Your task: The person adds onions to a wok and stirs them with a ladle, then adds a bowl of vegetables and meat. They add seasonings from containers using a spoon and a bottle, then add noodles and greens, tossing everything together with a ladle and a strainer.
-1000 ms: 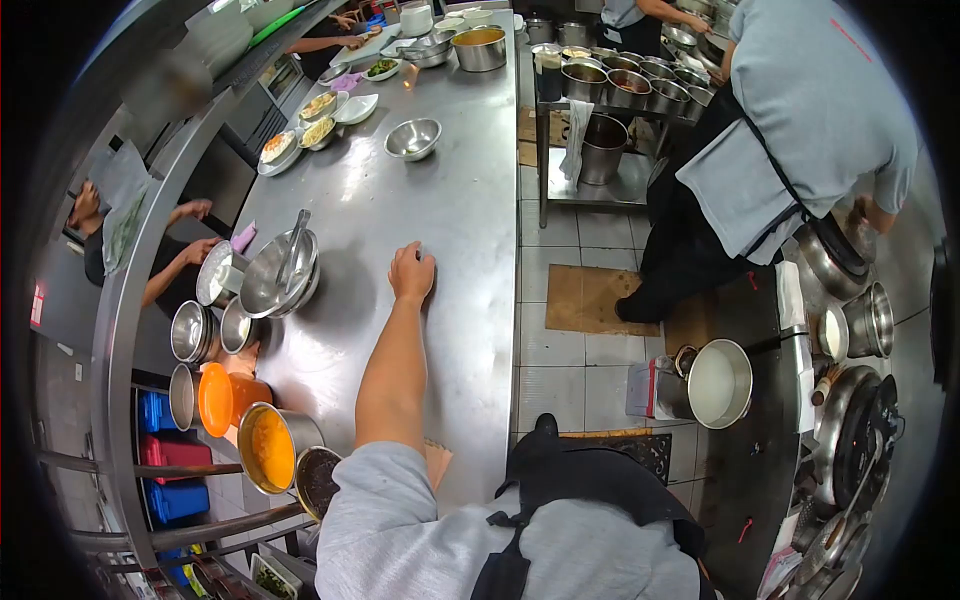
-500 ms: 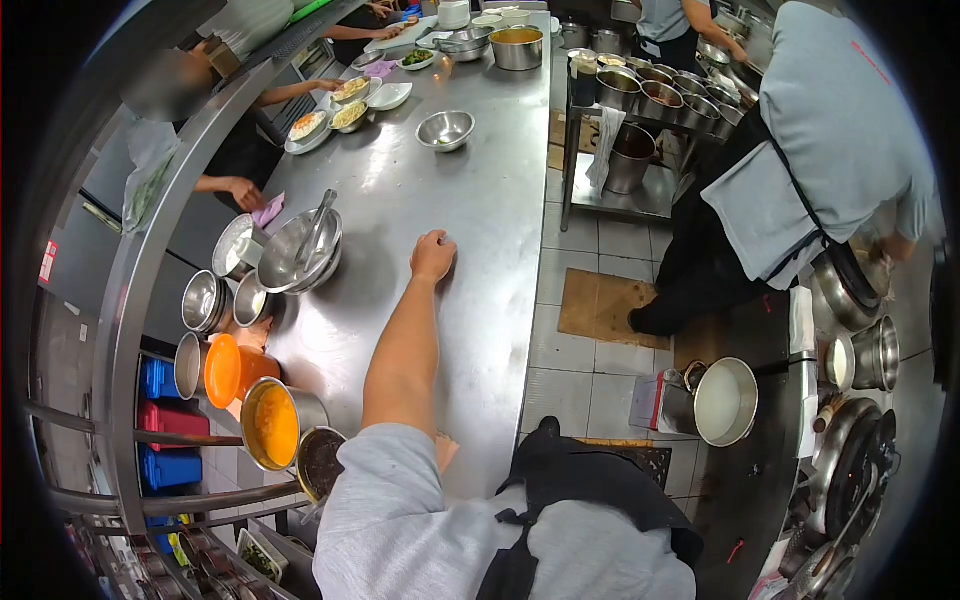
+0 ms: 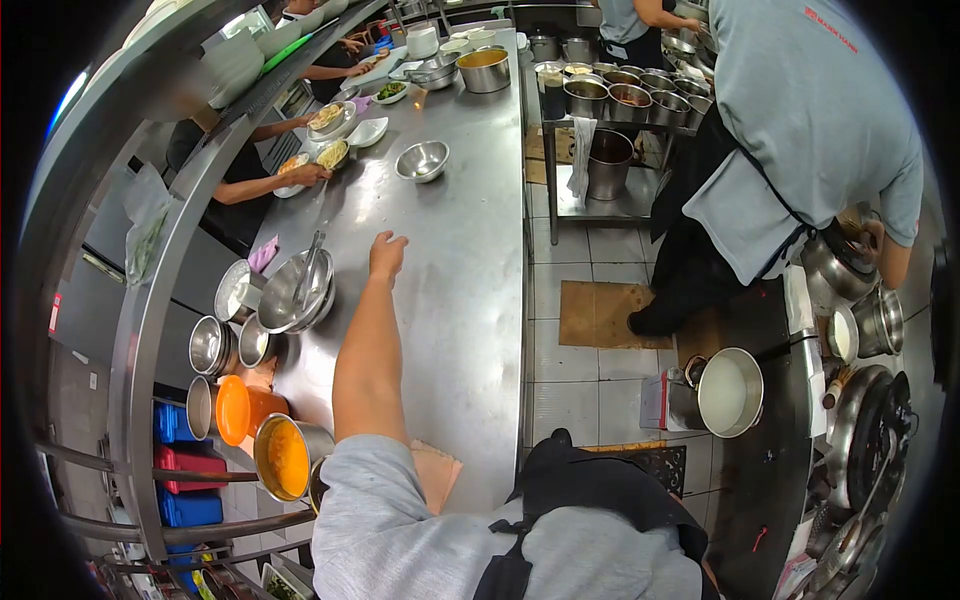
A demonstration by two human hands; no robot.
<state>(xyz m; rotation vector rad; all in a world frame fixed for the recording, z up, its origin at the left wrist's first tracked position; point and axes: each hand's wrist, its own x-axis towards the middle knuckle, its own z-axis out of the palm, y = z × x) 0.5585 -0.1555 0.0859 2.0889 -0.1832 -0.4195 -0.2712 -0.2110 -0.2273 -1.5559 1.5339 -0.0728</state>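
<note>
A bowl (image 3: pixel 284 306) holding tongs (image 3: pixel 310 265) sits on the steel tabletop (image 3: pixel 455 310); near it, the left hand's (image 3: pixel 387 257) fingers are partly open, empty. Farther off, a pot (image 3: pixel 317 438) holds something orange; alongside runs tiled floor (image 3: pixel 562 402).

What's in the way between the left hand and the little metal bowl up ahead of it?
Nothing that I can see: only the steel tabletop lies between the left hand and the little metal bowl.

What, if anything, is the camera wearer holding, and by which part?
The left hand holds nothing visible, over the steel table; the right hand is unseen.
</note>
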